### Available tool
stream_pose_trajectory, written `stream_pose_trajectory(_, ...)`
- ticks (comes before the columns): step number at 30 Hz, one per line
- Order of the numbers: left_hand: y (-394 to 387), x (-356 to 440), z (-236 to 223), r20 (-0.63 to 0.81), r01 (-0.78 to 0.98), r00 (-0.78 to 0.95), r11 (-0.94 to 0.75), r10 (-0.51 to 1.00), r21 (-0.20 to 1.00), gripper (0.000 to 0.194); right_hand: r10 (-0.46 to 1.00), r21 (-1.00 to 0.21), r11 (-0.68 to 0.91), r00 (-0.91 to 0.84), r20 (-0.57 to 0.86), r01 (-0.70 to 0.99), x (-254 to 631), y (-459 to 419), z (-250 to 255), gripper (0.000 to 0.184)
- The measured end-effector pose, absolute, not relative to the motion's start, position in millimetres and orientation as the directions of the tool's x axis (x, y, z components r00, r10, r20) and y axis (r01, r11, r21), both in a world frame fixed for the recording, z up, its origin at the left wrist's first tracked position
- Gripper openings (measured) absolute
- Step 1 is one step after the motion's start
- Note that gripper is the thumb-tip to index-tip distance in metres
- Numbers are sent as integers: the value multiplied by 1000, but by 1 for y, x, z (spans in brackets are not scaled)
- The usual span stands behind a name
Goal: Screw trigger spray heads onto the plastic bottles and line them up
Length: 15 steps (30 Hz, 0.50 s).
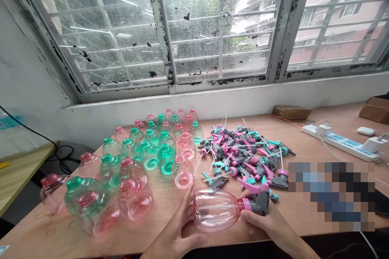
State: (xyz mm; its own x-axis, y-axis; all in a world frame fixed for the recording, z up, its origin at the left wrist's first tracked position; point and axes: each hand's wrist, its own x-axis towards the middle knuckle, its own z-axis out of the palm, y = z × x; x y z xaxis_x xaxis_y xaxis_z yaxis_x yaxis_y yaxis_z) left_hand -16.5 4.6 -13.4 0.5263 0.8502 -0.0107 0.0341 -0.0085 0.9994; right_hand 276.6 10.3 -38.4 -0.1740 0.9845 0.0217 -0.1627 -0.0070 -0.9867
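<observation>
A clear pink spray bottle (pixel 215 210) lies on its side in the air over the front of the table, its base to the left. My left hand (pixel 179 226) is curved around the base, thumb below and fingers behind it. At the neck, my right hand (pixel 261 218) grips the pink collar with its thumb in front; its other fingers are mostly hidden. A grey and pink trigger head (pixel 259 200) sits on the neck, with a pale tube inside the bottle. Beyond it lies a heap of loose trigger sprayers (pixel 240 149) in pink, teal and grey.
Many open pink and green bottles (pixel 146 153) stand upright at the left. A white power strip (pixel 340 141) with plugs lies at the right, near a cardboard box (pixel 375 109) and a wrapped brown package (pixel 291 112). A blurred patch (pixel 331 196) covers the right front.
</observation>
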Motion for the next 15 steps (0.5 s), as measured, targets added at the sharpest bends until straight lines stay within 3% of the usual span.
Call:
stream_pose_trajectory(5, 9, -16, -14, -50, -41, 559, 88, 827, 995, 102, 978, -989, -6, -209, 25, -146, 276, 10, -38, 50)
stream_pose_trajectory(12, 4, -13, -11, -37, -2, 546, 46, 837, 999, 103, 981, -983, 16, -187, 51, -183, 275, 11, -37, 51)
stream_pose_trajectory(15, 4, -13, -9, -32, -1, 536, 39, 844, 999, 114, 983, -987, 3, -182, 33, -161, 275, 11, -41, 52)
